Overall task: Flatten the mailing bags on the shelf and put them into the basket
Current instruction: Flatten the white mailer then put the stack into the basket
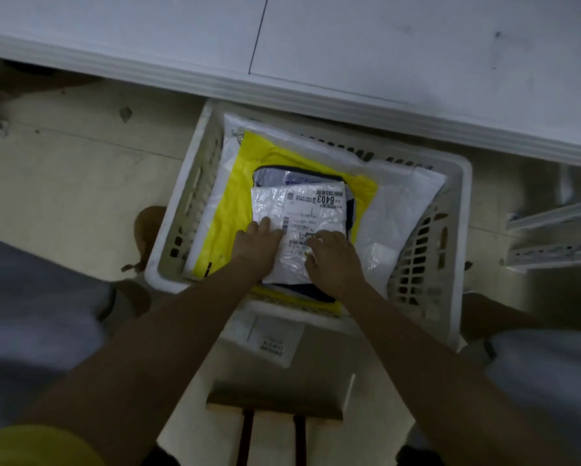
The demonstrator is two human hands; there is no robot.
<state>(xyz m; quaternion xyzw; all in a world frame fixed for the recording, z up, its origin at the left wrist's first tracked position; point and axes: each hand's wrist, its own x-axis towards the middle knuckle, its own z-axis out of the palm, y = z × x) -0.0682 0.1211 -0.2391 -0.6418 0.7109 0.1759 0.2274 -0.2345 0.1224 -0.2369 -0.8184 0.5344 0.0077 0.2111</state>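
Both palms are pressed flat, fingers spread — the left hand (257, 245) and the right hand (333, 260) are laid on the small white plastic mailing bag with a printed label (299, 216) at frame centre, nothing clamped. That bag is stacked on a dark bag (272, 174), a yellow bag (228, 210) and a large white bag (393, 203) — all held in the white slotted plastic basket (427, 250), set below the white shelf edge (282, 92).

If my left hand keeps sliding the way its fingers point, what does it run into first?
The left hand lies flat on the white mailing bag; straight on, its fingers would probably cross the shipping label, already at their tips. Depth is unclear.
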